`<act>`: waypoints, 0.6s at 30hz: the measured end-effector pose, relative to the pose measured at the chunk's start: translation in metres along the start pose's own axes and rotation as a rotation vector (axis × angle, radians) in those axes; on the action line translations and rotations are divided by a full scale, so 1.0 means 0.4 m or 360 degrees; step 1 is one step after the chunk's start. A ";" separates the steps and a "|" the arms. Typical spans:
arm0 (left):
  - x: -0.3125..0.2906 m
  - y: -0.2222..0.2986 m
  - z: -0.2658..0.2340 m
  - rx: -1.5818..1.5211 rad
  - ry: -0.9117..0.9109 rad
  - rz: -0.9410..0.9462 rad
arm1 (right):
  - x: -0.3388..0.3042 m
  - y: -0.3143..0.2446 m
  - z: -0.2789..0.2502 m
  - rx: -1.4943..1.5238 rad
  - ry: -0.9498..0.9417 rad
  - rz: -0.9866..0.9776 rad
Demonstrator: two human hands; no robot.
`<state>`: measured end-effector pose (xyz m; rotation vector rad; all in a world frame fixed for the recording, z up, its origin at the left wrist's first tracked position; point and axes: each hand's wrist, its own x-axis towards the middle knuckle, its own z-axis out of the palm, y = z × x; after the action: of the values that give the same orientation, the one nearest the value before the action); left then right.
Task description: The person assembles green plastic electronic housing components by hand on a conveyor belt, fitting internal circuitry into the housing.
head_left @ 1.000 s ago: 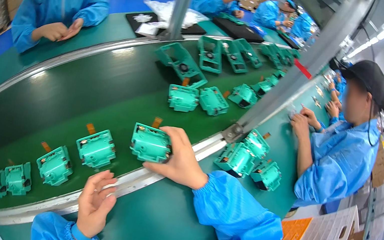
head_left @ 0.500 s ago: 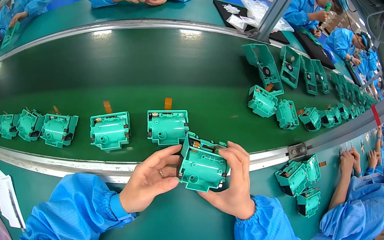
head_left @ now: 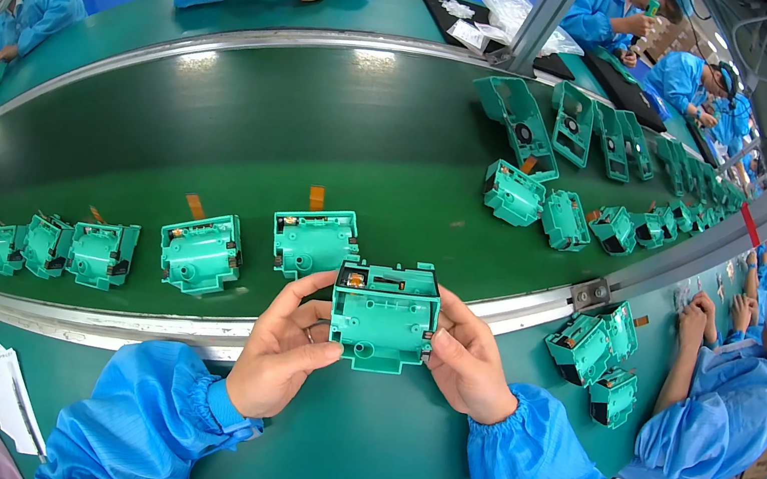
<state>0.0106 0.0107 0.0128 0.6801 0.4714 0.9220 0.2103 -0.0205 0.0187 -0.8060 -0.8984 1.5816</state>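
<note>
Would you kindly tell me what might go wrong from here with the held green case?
The green case, gripped at its sides by the left hand and right hand, might slip and drop onto the table. It could also bump the second case seen just beyond it, perhaps bending that one's protruding orange strip.

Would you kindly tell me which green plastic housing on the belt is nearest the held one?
The green plastic housing with an orange strip, beyond the left hand; it alone is partly hidden by the held housing.

Green housing between fingers
</note>
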 end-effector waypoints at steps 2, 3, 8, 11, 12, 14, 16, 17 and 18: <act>0.003 -0.005 -0.002 -0.0010 -0.0019 -0.0016 | 0.002 0.003 -0.009 0.0296 -0.0041 0.0167; 0.005 -0.007 -0.003 -0.0022 -0.0042 -0.0026 | 0.003 0.006 -0.013 0.0295 -0.0033 0.0166; 0.006 -0.013 -0.006 -0.0035 -0.0089 -0.0014 | 0.007 0.011 -0.013 0.0453 -0.0153 0.0138; 0.007 -0.015 -0.011 -0.0021 -0.0128 0.0032 | 0.009 0.009 -0.011 0.0434 -0.0109 0.0172; 0.007 -0.018 -0.017 -0.0006 -0.0143 0.0048 | 0.009 0.009 -0.009 0.0435 -0.0110 0.0176; 0.004 -0.023 -0.022 0.0011 -0.0161 0.0067 | 0.006 0.007 -0.006 0.0475 -0.0136 0.0180; 0.001 -0.028 -0.025 0.0118 -0.0230 0.0226 | 0.006 0.007 -0.007 0.0469 -0.0195 0.0162; 0.000 -0.029 -0.027 0.0117 -0.0231 0.0226 | 0.006 0.008 -0.010 0.0463 -0.0253 0.0143; 0.000 -0.031 -0.029 0.0202 -0.0274 0.0324 | 0.007 0.012 -0.015 0.0462 -0.0251 0.0143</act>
<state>0.0102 0.0093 -0.0039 0.9278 0.3126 1.0203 0.2129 -0.0176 0.0115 -0.5275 -0.7281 1.8236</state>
